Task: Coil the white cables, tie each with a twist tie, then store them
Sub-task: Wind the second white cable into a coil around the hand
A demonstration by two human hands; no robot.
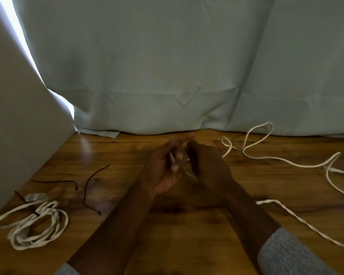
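1. I see both hands meeting at centre above the wooden table [187,245].
2. Left hand [163,171]: palm up, fingers loosely curled round a short white cable end; motion blur hides the exact grip.
3. Right hand [205,161]: knuckles up, touching the left; I cannot tell whether it pinches anything.
4. Loose white cable [286,160]: sprawled at right.
5. Coiled cable [34,225], tied, lies far left, near two dark twist ties [91,185].
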